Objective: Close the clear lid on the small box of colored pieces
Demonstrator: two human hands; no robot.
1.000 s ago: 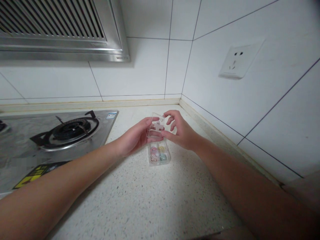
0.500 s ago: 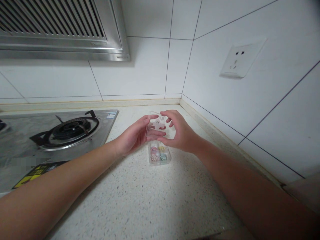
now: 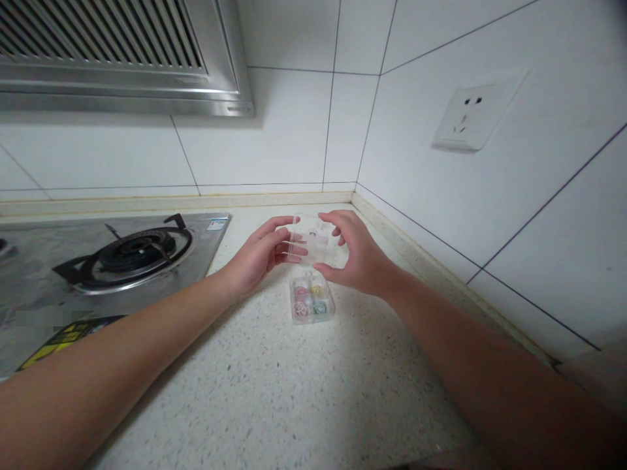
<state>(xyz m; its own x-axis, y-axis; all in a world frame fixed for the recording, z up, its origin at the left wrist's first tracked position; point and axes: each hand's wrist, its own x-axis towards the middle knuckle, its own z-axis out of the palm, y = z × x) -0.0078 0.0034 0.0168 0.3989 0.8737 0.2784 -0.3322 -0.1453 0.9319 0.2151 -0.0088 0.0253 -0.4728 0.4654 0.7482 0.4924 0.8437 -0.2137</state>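
A clear plastic lid (image 3: 313,245) is up above the counter between my hands. My right hand (image 3: 356,253) grips it at its right side, thumb at the lower edge and forefinger at the upper edge. My left hand (image 3: 259,253) is at the lid's left side with fingers spread, and some fingertips show through the plastic. Whether they touch it is hard to make out. Below, on the counter, sits a small clear compartment box (image 3: 312,320) without a cover, with pink, yellow, whitish and green ring-like coils, probably small bands, in its compartments.
To the left is a gas stove (image 3: 206,245) with a black burner (image 3: 140,251). A metal range hood (image 3: 215,98) hangs above it. White tiled walls meet behind the speckled counter (image 3: 294,398), and a socket (image 3: 467,117) is on the right wall.
My left hand has drawn back to the left, its fingers and thumb coming off most of the lid. The lid has shifted slightly right with my right hand. The box stays put.
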